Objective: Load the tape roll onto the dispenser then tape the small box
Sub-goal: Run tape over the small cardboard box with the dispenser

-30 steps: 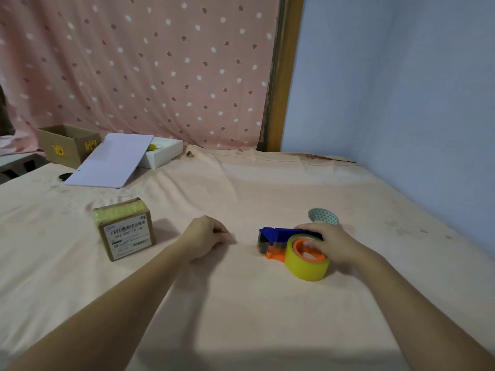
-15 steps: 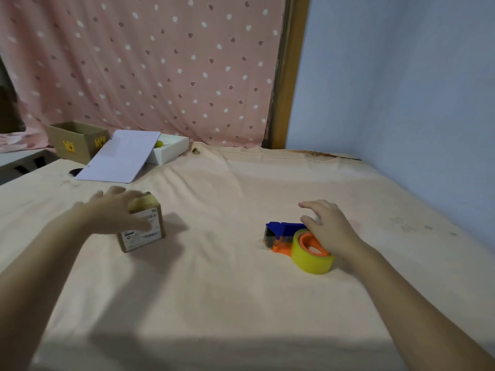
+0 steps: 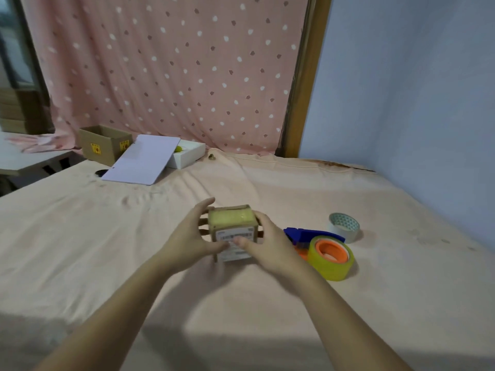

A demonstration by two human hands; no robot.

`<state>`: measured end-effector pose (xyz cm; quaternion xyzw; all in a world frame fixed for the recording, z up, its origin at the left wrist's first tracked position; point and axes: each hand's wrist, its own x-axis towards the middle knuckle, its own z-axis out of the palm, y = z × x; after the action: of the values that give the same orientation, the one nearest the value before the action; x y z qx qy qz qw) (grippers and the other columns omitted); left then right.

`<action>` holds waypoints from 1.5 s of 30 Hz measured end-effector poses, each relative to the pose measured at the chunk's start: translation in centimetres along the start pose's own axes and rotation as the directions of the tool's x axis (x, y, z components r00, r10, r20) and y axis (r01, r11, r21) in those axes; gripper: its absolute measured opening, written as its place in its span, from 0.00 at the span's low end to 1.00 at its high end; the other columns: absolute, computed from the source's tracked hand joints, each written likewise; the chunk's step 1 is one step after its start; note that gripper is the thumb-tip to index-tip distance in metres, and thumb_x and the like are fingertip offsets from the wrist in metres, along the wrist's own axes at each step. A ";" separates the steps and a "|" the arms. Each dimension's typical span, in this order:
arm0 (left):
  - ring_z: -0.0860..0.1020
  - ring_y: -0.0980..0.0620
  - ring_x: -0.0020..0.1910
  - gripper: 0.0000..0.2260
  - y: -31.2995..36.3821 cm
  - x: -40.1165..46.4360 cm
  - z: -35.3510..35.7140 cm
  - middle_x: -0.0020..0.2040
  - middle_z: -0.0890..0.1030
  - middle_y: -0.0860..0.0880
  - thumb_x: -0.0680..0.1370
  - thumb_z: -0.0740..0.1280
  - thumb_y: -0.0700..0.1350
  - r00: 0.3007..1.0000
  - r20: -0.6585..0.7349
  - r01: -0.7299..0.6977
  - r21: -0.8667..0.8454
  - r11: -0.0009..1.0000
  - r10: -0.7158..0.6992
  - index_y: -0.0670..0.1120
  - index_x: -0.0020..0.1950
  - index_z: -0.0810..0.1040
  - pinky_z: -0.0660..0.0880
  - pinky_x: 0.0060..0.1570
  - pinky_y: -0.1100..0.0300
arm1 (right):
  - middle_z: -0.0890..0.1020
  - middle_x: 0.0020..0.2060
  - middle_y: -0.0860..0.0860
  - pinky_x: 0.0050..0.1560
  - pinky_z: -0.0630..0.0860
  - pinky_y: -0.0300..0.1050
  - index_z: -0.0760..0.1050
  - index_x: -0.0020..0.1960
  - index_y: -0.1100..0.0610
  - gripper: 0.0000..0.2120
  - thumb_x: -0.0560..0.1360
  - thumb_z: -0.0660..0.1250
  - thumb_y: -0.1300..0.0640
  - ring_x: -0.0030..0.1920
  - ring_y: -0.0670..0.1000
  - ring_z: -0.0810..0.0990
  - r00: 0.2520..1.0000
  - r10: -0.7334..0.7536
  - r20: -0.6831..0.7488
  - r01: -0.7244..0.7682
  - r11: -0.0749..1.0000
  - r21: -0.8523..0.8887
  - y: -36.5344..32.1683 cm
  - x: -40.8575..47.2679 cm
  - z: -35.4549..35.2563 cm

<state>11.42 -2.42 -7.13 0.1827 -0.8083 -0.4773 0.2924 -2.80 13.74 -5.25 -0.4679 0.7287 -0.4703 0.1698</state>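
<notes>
small box (image 3: pixel 232 225): cardboard cube with a printed label on its near face and yellowish tape already across its top; it sits in the middle of the peach sheet (image 3: pixel 107 236), held between both hands.
left hand (image 3: pixel 191 238): curled around the box's left side, fingers reaching behind it, thumb on the label face; closed on the box.
right hand (image 3: pixel 267 246): cupped against the box's right side, thumb meeting the left thumb on the label; also gripping the box.
dispenser (image 3: pixel 302 235): blue and orange, lying on the sheet just right of the box, beyond the right hand, untouched.
tape roll (image 3: pixel 330 257): yellow, seated on the dispenser's orange hub, right of the box and slightly nearer the camera.
spare roll (image 3: pixel 343 227): white with a patterned core, further right of the box, behind the dispenser.
step in hand: loading looks done; the box is being positioned or turned for taping.
contact: cannot tell if the box is resting on the sheet or slightly lifted.
next move calls for: settling the box with an untaped seam up, keeping the left hand on it as a brace, freeing the right hand to take the dispenser.
</notes>
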 end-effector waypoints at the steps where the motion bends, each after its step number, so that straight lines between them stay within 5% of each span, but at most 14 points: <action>1: 0.81 0.56 0.59 0.46 0.2 -0.1 0.8 0.65 0.76 0.56 0.65 0.83 0.40 1.000 0.000 0.005 -0.058 0.998 -0.006 0.54 0.77 0.62 0.82 0.52 0.60 | 0.81 0.60 0.43 0.58 0.81 0.49 0.69 0.69 0.44 0.30 0.71 0.77 0.45 0.57 0.44 0.82 0.998 0.013 -0.067 -0.013 1.000 0.002 0.5 -0.6 -0.6; 6: 0.80 0.53 0.62 0.46 0.2 -1.4 4.2 0.64 0.79 0.52 0.60 0.83 0.48 0.994 0.112 0.008 -0.124 0.992 0.006 0.53 0.75 0.66 0.80 0.58 0.56 | 0.83 0.55 0.43 0.51 0.83 0.45 0.70 0.63 0.47 0.29 0.68 0.81 0.48 0.52 0.41 0.83 0.986 0.075 -0.150 -0.071 0.997 0.031 2.7 -4.9 -2.9; 11: 0.80 0.56 0.61 0.46 0.2 -1.9 5.4 0.66 0.76 0.51 0.64 0.83 0.41 0.982 0.185 0.061 -0.134 0.989 -0.035 0.54 0.77 0.64 0.80 0.53 0.61 | 0.84 0.53 0.43 0.45 0.84 0.47 0.74 0.65 0.42 0.29 0.66 0.80 0.47 0.51 0.42 0.83 0.992 0.118 -0.048 -0.116 0.993 0.033 4.3 -6.6 -5.7; 14: 0.81 0.56 0.60 0.46 0.5 -1.5 5.3 0.67 0.76 0.49 0.65 0.83 0.37 0.975 0.215 0.087 -0.161 0.983 -0.052 0.54 0.77 0.64 0.80 0.51 0.63 | 0.82 0.54 0.49 0.52 0.80 0.43 0.78 0.62 0.46 0.22 0.70 0.77 0.49 0.56 0.52 0.82 0.908 0.123 -0.401 -0.153 0.987 -0.045 6.1 -5.1 -10.4; 16: 0.81 0.55 0.60 0.46 0.7 -1.4 5.8 0.67 0.76 0.48 0.65 0.83 0.36 0.972 0.227 0.095 -0.170 0.981 -0.055 0.52 0.77 0.64 0.80 0.51 0.63 | 0.79 0.58 0.55 0.54 0.76 0.41 0.77 0.66 0.53 0.25 0.70 0.76 0.56 0.59 0.58 0.78 0.844 0.104 -0.526 -0.274 0.927 -0.257 7.8 -4.0 -13.2; 19: 0.81 0.55 0.60 0.46 1.1 -1.5 7.1 0.68 0.76 0.47 0.65 0.82 0.34 0.971 0.235 0.093 -0.192 0.977 -0.046 0.51 0.77 0.64 0.80 0.51 0.64 | 0.77 0.61 0.54 0.56 0.75 0.49 0.71 0.72 0.53 0.35 0.67 0.78 0.54 0.60 0.57 0.78 0.877 0.295 -0.379 -0.405 0.880 -0.250 10.0 -3.1 -14.4; 22: 0.81 0.58 0.59 0.46 1.8 -1.3 8.2 0.67 0.76 0.47 0.65 0.82 0.34 0.968 0.250 0.086 -0.204 0.975 -0.033 0.51 0.77 0.64 0.79 0.50 0.64 | 0.84 0.54 0.52 0.50 0.79 0.49 0.78 0.59 0.50 0.20 0.68 0.77 0.54 0.50 0.51 0.83 0.871 0.414 -0.264 -0.467 0.864 -0.188 10.8 -2.4 -13.7; 24: 0.81 0.60 0.57 0.46 2.1 -1.3 8.6 0.67 0.76 0.48 0.64 0.82 0.35 0.966 0.257 0.085 -0.201 0.976 -0.031 0.51 0.77 0.64 0.79 0.50 0.65 | 0.86 0.48 0.52 0.49 0.80 0.49 0.80 0.52 0.49 0.10 0.71 0.74 0.53 0.46 0.51 0.83 0.862 0.388 -0.325 -0.464 0.863 -0.199 11.1 -1.9 -13.6; 29: 0.81 0.56 0.61 0.49 1.6 -1.5 8.4 0.69 0.74 0.49 0.63 0.84 0.38 0.957 0.283 0.117 -0.197 0.973 -0.058 0.54 0.78 0.63 0.80 0.54 0.61 | 0.80 0.43 0.47 0.53 0.78 0.51 0.79 0.55 0.54 0.11 0.75 0.73 0.51 0.48 0.54 0.81 0.845 0.314 -0.432 -0.413 0.897 -0.156 11.4 -1.6 -13.6; 35: 0.74 0.55 0.70 0.48 1.4 -1.7 7.0 0.72 0.73 0.55 0.62 0.81 0.57 0.943 0.328 0.110 -0.147 0.983 -0.056 0.55 0.78 0.63 0.73 0.69 0.52 | 0.83 0.46 0.56 0.46 0.74 0.52 0.74 0.48 0.54 0.07 0.77 0.69 0.51 0.49 0.62 0.81 0.805 0.124 -0.581 -0.287 0.937 -0.197 8.3 -0.1 -14.4; 38: 0.76 0.56 0.67 0.38 3.0 -0.8 6.3 0.67 0.78 0.55 0.66 0.71 0.67 0.980 0.193 0.099 -0.211 0.973 -0.058 0.52 0.73 0.72 0.73 0.69 0.52 | 0.82 0.46 0.56 0.47 0.77 0.53 0.70 0.48 0.52 0.08 0.78 0.68 0.50 0.47 0.60 0.81 0.792 -0.002 -0.611 -0.179 0.955 -0.236 4.9 0.7 -14.9; 41: 0.81 0.50 0.61 0.32 5.4 1.6 5.8 0.60 0.84 0.50 0.71 0.60 0.71 0.981 0.049 0.194 -0.292 0.937 -0.188 0.49 0.61 0.82 0.76 0.64 0.49 | 0.78 0.53 0.52 0.47 0.73 0.45 0.74 0.58 0.57 0.11 0.80 0.67 0.52 0.51 0.52 0.78 0.780 -0.178 -0.600 -0.039 0.943 -0.330 1.3 1.2 -14.6; 45: 0.82 0.46 0.58 0.40 8.7 3.8 5.3 0.55 0.87 0.45 0.76 0.48 0.74 0.895 0.223 0.446 -0.440 0.779 -0.387 0.44 0.52 0.87 0.73 0.63 0.48 | 0.75 0.54 0.50 0.44 0.65 0.28 0.74 0.62 0.58 0.12 0.80 0.68 0.55 0.52 0.47 0.72 0.747 -0.361 -0.559 0.099 0.891 -0.443 -2.3 1.0 -13.2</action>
<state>4.94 3.06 -0.30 0.2497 -0.6198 -0.7252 0.1663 -11.19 19.54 3.48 -0.3962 0.7558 -0.4636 -0.2384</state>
